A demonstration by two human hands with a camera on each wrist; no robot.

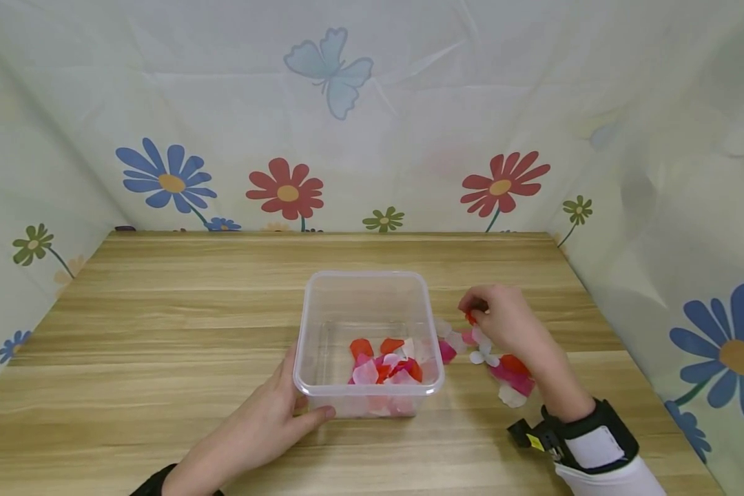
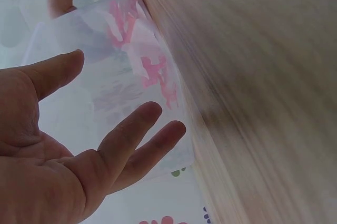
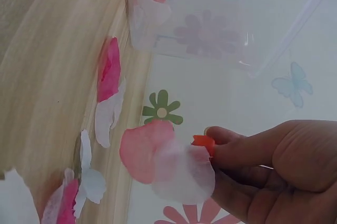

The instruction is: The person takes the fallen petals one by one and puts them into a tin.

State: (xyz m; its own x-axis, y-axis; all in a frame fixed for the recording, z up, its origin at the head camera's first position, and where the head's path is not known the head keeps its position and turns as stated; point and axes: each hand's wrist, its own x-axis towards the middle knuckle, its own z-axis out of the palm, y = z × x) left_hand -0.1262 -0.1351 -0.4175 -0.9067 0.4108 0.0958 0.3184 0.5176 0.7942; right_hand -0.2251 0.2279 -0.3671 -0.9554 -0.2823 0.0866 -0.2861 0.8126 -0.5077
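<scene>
A clear plastic box (image 1: 368, 390) stands on the table, with red, pink and white petals (image 1: 365, 374) heaped inside toward its near right. My left hand (image 1: 275, 417) rests against the box's near left side, thumb along the front. The left wrist view shows its fingers spread and mostly straight beside the clear wall. To the right of the box, my right hand (image 1: 502, 322) pinches an orange-red petal (image 3: 204, 142) between thumb and finger. A pink petal (image 3: 142, 150) and a whitish petal (image 3: 184, 179) appear beside the fingertips; whether they are gripped too I cannot tell.
Loose petals (image 1: 513, 375) in red, magenta and white lie scattered on the wooden table (image 1: 192, 310), right of the box and below my right hand. A flower-printed curtain (image 1: 409, 138) encloses the table at the back and sides.
</scene>
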